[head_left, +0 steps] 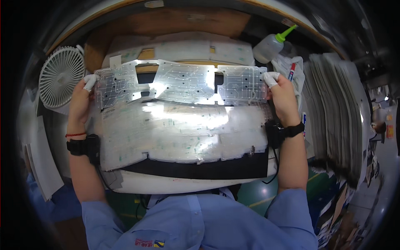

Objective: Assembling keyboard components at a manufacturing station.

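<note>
A clear plastic circuit sheet with printed traces and cut-out windows (179,85) is stretched between my two hands. My left hand (83,93) pinches its left end, and a white finger cover shows on that hand. At the opposite end my right hand (281,91) grips the sheet's edge, also with a white cover on a finger. Below the held sheet lies a stack of similar translucent sheets (179,135) with small green marks. The stack rests on a black mat (225,168). Glare hides part of the traces.
A white fan (62,77) stands at the left. At the back are more translucent sheets (179,48) and a squeeze bottle with a green nozzle (268,48). A red-capped marker (292,71) lies on a plastic bag. Tall stacked grey sheets (333,112) fill the right side.
</note>
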Available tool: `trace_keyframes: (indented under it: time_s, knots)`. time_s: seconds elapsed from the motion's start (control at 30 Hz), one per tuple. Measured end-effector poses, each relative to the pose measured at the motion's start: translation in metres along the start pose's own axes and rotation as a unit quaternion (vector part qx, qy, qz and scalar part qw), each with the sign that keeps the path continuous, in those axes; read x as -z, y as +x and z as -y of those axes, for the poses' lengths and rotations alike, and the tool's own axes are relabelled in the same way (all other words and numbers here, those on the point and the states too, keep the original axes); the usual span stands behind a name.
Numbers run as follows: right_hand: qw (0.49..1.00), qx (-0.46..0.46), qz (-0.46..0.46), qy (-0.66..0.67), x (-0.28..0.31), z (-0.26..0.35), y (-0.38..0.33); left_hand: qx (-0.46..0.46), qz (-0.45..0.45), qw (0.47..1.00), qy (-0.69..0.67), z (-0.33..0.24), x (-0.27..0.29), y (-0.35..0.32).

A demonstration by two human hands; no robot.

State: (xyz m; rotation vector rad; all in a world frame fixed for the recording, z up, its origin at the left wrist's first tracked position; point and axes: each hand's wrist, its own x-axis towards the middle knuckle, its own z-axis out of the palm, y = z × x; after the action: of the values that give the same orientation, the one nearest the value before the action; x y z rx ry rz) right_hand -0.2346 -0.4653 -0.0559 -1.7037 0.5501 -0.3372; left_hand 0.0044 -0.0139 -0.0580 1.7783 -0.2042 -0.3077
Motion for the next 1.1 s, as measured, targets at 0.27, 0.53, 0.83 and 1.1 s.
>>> trace_keyframes:
  time_s: [0.27, 0.53, 0.83, 1.1]
  knots:
    - [0.977, 0.169, -0.102, -0.085, -0.002, -0.001, 0.002, -0.096, -0.11, 0.973, 0.177, -0.024, -0.005, -0.011]
    - [0.955, 0.265, -0.125, -0.036, -0.039, 0.067, -0.035, -0.165, 0.376, 0.909, 0.078, -0.103, -0.169, -0.142]
    - [0.967, 0.235, -0.06, 0.074, -0.071, 0.112, -0.076, -0.112, 0.475, 0.872, -0.044, -0.076, -0.255, -0.164]
    - [0.963, 0.149, 0.046, 0.219, -0.07, 0.111, -0.08, -0.184, 0.432, 0.874, -0.124, -0.056, -0.261, -0.157]
